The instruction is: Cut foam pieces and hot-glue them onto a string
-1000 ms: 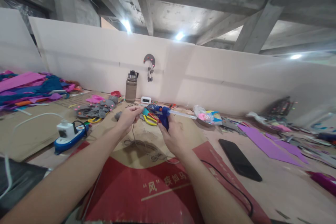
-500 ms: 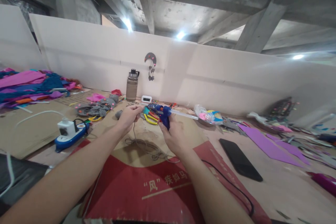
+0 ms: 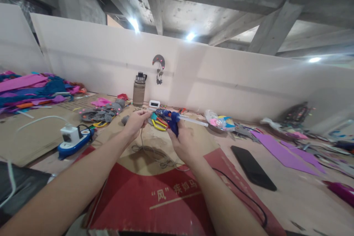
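Note:
My right hand [image 3: 183,143] is closed round the handle of a blue hot glue gun [image 3: 170,118], whose nozzle points left and whose clear glue stick [image 3: 193,121] juts out to the right. My left hand [image 3: 135,121] is pinched shut just left of the nozzle, on a thin brown twine [image 3: 151,153] that hangs down from the fingers to a loose coil on the cardboard. Whether the fingers also hold a small piece is hidden. The gun's black cord [image 3: 243,195] trails along my right forearm.
A red-and-tan cardboard sheet [image 3: 166,199] lies under my arms. A power strip [image 3: 73,138] sits at left, a black phone [image 3: 253,171] at right. A water bottle [image 3: 138,89], scissors [image 3: 157,125], grey felt pieces [image 3: 102,113] and purple felt [image 3: 282,153] lie around.
Both hands have kept their grips and barely moved. The view has shifted slightly.

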Tool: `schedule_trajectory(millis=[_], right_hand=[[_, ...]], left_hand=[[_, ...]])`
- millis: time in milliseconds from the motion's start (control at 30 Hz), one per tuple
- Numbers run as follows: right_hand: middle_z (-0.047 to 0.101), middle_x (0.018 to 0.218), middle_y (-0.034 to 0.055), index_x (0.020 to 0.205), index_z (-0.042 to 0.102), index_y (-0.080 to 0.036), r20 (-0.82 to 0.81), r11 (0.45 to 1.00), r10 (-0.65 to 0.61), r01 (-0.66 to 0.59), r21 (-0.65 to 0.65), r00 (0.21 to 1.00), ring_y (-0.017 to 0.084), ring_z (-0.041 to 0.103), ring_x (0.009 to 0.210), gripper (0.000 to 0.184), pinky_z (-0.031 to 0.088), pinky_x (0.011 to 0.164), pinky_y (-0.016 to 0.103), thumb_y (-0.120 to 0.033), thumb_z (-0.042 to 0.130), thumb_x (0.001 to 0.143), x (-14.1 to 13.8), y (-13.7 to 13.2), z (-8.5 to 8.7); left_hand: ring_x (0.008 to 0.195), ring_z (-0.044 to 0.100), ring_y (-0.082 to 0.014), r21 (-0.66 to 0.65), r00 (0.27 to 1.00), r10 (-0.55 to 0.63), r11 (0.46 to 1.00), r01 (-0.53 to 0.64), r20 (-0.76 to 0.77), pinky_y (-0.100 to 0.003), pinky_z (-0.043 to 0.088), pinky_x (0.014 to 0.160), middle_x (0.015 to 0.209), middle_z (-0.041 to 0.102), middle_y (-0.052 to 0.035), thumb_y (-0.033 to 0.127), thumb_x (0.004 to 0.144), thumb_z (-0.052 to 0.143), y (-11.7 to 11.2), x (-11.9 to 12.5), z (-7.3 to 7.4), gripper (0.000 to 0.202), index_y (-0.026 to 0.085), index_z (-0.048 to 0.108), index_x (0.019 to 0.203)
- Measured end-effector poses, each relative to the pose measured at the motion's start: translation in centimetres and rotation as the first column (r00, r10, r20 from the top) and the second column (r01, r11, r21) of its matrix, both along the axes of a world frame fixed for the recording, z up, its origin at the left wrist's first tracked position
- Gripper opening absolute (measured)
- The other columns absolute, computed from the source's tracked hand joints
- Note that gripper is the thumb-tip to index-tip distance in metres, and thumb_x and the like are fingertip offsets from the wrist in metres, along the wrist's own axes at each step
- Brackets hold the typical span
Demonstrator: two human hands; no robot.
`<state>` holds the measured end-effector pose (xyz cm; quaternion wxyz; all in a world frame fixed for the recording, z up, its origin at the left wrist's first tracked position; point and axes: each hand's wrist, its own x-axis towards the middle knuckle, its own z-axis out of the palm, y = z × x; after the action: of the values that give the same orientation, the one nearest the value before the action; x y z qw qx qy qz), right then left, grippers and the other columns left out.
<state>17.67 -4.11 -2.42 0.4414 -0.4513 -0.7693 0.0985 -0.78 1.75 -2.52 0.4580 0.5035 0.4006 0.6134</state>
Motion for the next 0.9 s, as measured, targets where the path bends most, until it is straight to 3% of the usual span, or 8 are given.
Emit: schedule_trajectory(millis=[900], right_hand=[[0.063,0.094,0.0106,0.114,0.047,-0.016,0.005,1.0,0.007,-0.007,0.022,1.0,0.022,0.059,0.08,0.031,0.044,0.071,0.032,-0.027,0.043,0.085,-0.05,-0.18,0.17]], left_hand=[[0.038,0.027,-0.0034,-0.003,1.0,0.021,1.0,-0.021,-0.001,-0.019,0.013,0.039,0.044,0.038,0.0062,0.043,0.06,0.07,0.02,-0.04,0.05,0.034,0.014,0.052,0.061]])
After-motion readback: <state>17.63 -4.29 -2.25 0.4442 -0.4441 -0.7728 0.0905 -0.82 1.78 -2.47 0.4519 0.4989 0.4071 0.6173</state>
